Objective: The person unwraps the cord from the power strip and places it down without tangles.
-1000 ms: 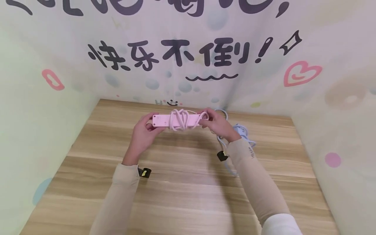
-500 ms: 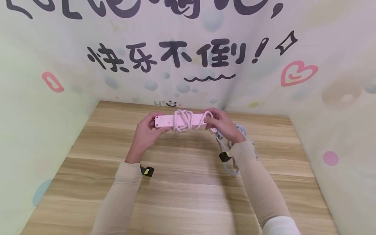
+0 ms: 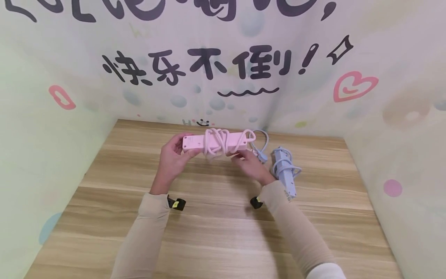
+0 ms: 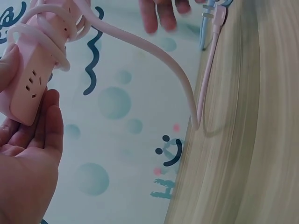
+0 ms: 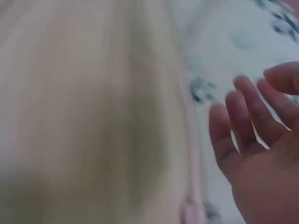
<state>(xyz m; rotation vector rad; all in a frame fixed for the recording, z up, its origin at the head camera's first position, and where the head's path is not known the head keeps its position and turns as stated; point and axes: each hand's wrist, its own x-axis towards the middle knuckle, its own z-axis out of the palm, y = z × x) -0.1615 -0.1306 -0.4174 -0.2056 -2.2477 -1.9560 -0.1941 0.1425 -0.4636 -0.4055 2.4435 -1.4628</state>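
A pink power strip (image 3: 195, 142) with its own cord (image 3: 216, 141) wound around its middle is held up over the back of the table. My left hand (image 3: 172, 157) grips its left end, thumb on the near side and fingers behind; sockets show in the left wrist view on the power strip (image 4: 33, 88). Below the strip's right end is my right hand (image 3: 251, 164), apart from it. In the right wrist view the right hand (image 5: 261, 135) has loosely bent fingers with nothing between them. A length of pink cord (image 4: 154, 51) hangs down to the table.
A blue power strip (image 3: 286, 176) wrapped in its cord lies on the wooden table (image 3: 216, 224) at the right. Its blue plug (image 3: 262, 156) and a cord loop lie by the back wall (image 3: 156, 104). Side walls border the table left and right.
My right hand has let go of the pink power strip's right end and dropped below it, toward me. The left hand keeps its grip, and the blue power strip has come into fuller view.
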